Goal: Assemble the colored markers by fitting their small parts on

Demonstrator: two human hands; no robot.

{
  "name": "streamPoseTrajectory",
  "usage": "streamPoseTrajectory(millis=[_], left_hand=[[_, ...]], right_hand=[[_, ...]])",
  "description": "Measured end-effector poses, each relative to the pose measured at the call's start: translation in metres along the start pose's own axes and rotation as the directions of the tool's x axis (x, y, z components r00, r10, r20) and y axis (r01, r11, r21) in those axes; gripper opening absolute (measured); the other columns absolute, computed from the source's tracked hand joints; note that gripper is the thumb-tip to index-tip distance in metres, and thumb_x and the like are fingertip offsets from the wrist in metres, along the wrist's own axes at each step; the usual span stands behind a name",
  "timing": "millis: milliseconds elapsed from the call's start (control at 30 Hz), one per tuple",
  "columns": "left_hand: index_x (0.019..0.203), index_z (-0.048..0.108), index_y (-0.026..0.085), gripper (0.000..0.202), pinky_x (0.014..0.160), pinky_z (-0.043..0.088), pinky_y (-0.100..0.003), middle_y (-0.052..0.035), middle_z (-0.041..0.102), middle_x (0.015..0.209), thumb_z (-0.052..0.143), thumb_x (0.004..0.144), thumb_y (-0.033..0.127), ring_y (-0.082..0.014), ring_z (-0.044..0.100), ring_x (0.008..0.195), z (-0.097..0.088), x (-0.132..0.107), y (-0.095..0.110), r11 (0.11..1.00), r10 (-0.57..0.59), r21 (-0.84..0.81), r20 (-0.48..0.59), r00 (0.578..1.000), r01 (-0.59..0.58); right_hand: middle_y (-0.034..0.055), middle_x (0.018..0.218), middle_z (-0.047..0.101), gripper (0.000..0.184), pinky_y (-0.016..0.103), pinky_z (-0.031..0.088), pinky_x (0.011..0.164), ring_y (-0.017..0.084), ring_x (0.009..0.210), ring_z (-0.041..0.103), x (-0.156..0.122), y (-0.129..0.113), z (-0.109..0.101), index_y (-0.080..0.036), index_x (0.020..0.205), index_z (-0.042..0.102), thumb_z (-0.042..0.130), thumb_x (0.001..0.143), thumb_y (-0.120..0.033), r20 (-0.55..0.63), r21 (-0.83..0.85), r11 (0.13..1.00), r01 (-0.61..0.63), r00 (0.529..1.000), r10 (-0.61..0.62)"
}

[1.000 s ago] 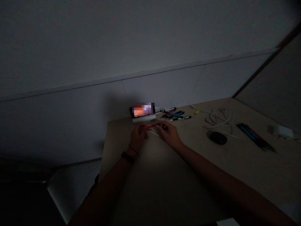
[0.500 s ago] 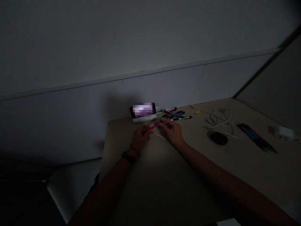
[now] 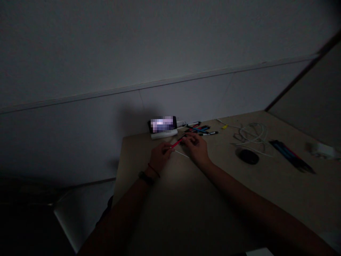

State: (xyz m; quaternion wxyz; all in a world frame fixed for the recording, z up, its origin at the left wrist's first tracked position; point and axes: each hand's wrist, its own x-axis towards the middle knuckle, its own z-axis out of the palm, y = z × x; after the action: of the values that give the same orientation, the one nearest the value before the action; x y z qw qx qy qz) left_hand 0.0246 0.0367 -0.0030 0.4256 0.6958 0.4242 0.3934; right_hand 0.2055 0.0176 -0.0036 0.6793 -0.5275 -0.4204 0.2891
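Note:
The scene is very dark. My left hand [image 3: 160, 156] and my right hand [image 3: 196, 147] meet over the far part of a pale table [image 3: 186, 199], both with fingers closed on a red pen [image 3: 176, 143] that slants up to the right between them. A thin white rod [image 3: 181, 153] lies on the table just below the pen. A pile of several pens [image 3: 200, 130] lies just beyond my right hand.
A lit phone [image 3: 163, 124] leans on a white stand at the table's back edge against the wall. To the right lie a coiled white cable [image 3: 252, 135], a dark round object [image 3: 247, 156], a bundle of dark pens [image 3: 291, 156] and a small white box [image 3: 321, 149].
The red pen has tilted from nearly level to slanting up to the right. My right hand has shifted slightly toward the pen pile. The phone's screen picture has changed.

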Motion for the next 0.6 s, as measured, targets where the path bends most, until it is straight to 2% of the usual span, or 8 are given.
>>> streamPoseTrajectory(millis=[100,167,233,300,400,500,600], left_hand=[[0.096,0.072,0.019,0.016,0.062,0.052,-0.026,0.0004,0.073,0.074,0.068,0.093,0.035,-0.0142,0.066,0.062,-0.0014,0.0003,-0.0014,0.994,0.057,0.095,-0.034,0.998,-0.054],[0.097,0.073,0.020,0.013,0.077,0.056,-0.031,-0.0031,0.077,0.087,0.067,0.094,0.031,-0.0177,0.071,0.079,-0.0037,0.0005,-0.0024,0.966,0.150,0.219,-0.036,0.988,-0.139],[0.099,0.076,0.020,0.012,0.094,0.055,-0.038,-0.0057,0.078,0.100,0.067,0.095,0.027,-0.0213,0.070,0.097,-0.0064,0.0007,-0.0032,0.906,0.250,0.349,0.012,0.968,-0.238],[0.101,0.078,0.021,0.014,0.103,0.051,-0.043,-0.0068,0.077,0.108,0.066,0.096,0.025,-0.0233,0.067,0.107,-0.0083,0.0012,-0.0042,0.844,0.305,0.437,0.086,0.948,-0.311],[0.101,0.081,0.022,0.016,0.106,0.049,-0.045,-0.0075,0.073,0.118,0.065,0.097,0.025,-0.0249,0.062,0.115,-0.0086,0.0015,-0.0061,0.787,0.299,0.519,0.153,0.942,-0.334],[0.102,0.082,0.026,0.018,0.106,0.049,-0.046,-0.0069,0.069,0.125,0.065,0.097,0.026,-0.0261,0.057,0.119,-0.0068,0.0005,-0.0080,0.758,0.262,0.571,0.174,0.949,-0.314],[0.105,0.082,0.028,0.022,0.106,0.048,-0.046,-0.0058,0.068,0.125,0.061,0.099,0.026,-0.0261,0.055,0.119,-0.0046,-0.0009,-0.0103,0.747,0.260,0.583,0.187,0.947,-0.320]], right_hand=[[0.0003,0.071,0.070,0.037,0.032,0.052,0.066,0.018,0.068,0.065,0.0028,0.0000,-0.0023,-0.019,0.094,0.069,0.078,0.075,-0.050,-0.043,-0.047,0.999,0.020,0.999,-0.022],[0.0011,0.073,0.070,0.036,0.032,0.051,0.066,0.019,0.069,0.065,0.0026,-0.0001,-0.0038,-0.019,0.092,0.068,0.077,0.077,-0.051,-0.060,-0.117,0.992,0.052,0.996,-0.060],[0.0035,0.080,0.071,0.034,0.034,0.052,0.070,0.021,0.076,0.066,0.0003,-0.0002,-0.0049,-0.019,0.091,0.068,0.075,0.079,-0.050,-0.038,-0.221,0.970,0.099,0.993,-0.110],[0.0059,0.088,0.073,0.029,0.037,0.052,0.077,0.024,0.085,0.066,-0.0031,-0.0001,-0.0057,-0.020,0.089,0.069,0.073,0.082,-0.048,0.027,-0.338,0.925,0.174,0.984,-0.175],[0.0074,0.092,0.074,0.019,0.042,0.050,0.086,0.027,0.094,0.065,-0.0066,0.0013,-0.0069,-0.021,0.086,0.071,0.072,0.085,-0.040,0.174,-0.462,0.827,0.321,0.947,-0.270],[0.0078,0.096,0.074,0.011,0.045,0.047,0.093,0.028,0.100,0.063,-0.0065,0.0051,-0.0084,-0.022,0.087,0.071,0.071,0.086,-0.033,0.318,-0.499,0.746,0.441,0.894,-0.315],[0.0087,0.101,0.073,0.009,0.047,0.045,0.096,0.029,0.104,0.062,-0.0050,0.0097,-0.0101,-0.022,0.088,0.072,0.071,0.087,-0.030,0.387,-0.529,0.685,0.501,0.861,-0.331]])
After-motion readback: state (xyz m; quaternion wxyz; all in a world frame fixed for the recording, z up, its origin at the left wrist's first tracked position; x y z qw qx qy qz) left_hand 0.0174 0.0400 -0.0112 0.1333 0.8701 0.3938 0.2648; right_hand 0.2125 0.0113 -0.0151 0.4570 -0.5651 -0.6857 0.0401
